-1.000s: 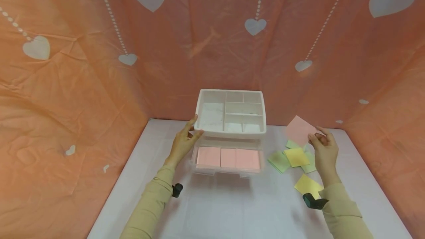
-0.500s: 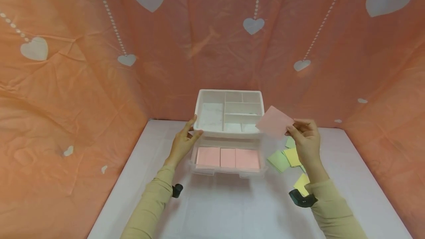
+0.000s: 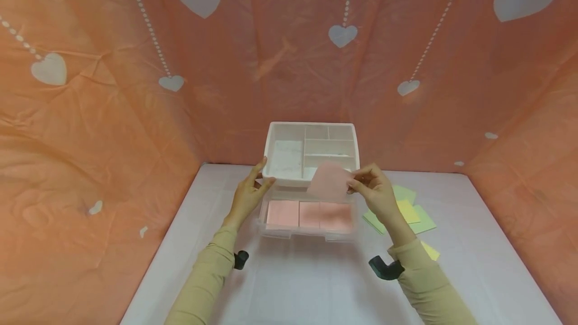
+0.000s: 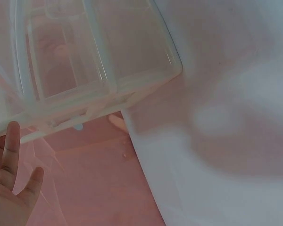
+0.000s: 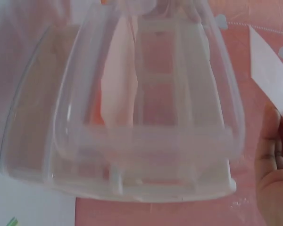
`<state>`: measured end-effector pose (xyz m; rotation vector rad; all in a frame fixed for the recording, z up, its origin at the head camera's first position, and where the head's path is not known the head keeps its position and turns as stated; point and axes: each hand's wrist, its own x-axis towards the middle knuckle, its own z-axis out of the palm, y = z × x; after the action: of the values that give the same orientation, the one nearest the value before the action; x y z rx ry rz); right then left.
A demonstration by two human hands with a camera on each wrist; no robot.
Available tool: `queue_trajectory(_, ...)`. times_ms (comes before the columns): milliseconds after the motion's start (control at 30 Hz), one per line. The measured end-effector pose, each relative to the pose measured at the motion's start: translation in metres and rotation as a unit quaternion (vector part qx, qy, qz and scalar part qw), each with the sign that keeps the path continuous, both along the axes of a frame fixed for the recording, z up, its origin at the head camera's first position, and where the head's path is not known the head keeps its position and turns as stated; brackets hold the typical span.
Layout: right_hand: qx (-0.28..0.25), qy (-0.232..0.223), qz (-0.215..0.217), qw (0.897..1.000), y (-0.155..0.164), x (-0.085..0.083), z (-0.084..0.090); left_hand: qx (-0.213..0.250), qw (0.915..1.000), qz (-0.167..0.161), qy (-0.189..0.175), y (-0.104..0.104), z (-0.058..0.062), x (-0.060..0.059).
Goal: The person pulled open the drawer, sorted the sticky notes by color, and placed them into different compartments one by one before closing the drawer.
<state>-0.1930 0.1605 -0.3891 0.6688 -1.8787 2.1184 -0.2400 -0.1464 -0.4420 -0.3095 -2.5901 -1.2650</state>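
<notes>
A white divided tray (image 3: 311, 126) is held raised over a clear box (image 3: 307, 235), which has three pink notes (image 3: 283, 213) lying side by side in it. My left hand (image 3: 267, 170) grips the tray's front left corner, thumb on the rim. My right hand (image 3: 353, 181) pinches one pink note (image 3: 328, 180) by its edge, just above the box's right half and in front of the tray. The left wrist view shows the tray's underside (image 4: 99, 70) and my fingers (image 4: 12, 141). In the right wrist view the tray (image 5: 146, 141) stands left of my fingers (image 5: 273, 141).
Several green and yellow notes (image 3: 408, 209) lie loose on the white table (image 3: 316, 285) to the right of the box. Orange cloth with white hearts (image 3: 90, 114) walls in the back and both sides.
My right hand has carried the pink note leftward from above the loose notes to just over the box. The left hand and the tray have stayed in place.
</notes>
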Motion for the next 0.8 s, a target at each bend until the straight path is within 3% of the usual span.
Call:
queue_trajectory(167,0.108,-0.042,-0.005,0.993,-0.014,-0.001,-0.003,0.0,1.0,0.001,0.008,0.0,0.0,0.0)
queue_trajectory(300,0.164,-0.066,0.0,0.984,-0.025,-0.004,-0.007,-0.001,1.0,0.001,0.009,0.0,-0.002,-0.002)
queue_trajectory(800,0.246,-0.105,0.032,0.963,-0.044,-0.009,-0.022,0.002,0.9999,0.01,0.001,0.001,0.0,-0.001)
